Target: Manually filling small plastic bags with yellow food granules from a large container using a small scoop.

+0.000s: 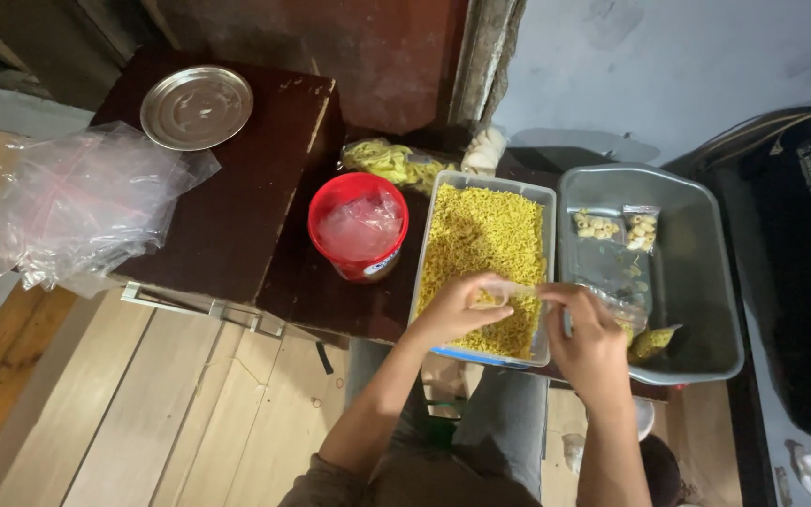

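Hands (462,308) pinching small clear bag (527,291) (fingers curled), over yellow snack tray (485,249)

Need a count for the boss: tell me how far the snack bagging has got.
Done: a few small filled packets lie in the grey tub. In hand: the left hand and right hand hold a clear bag over the tray of yellow snack. Left: the tray is nearly full; empty bags wait.
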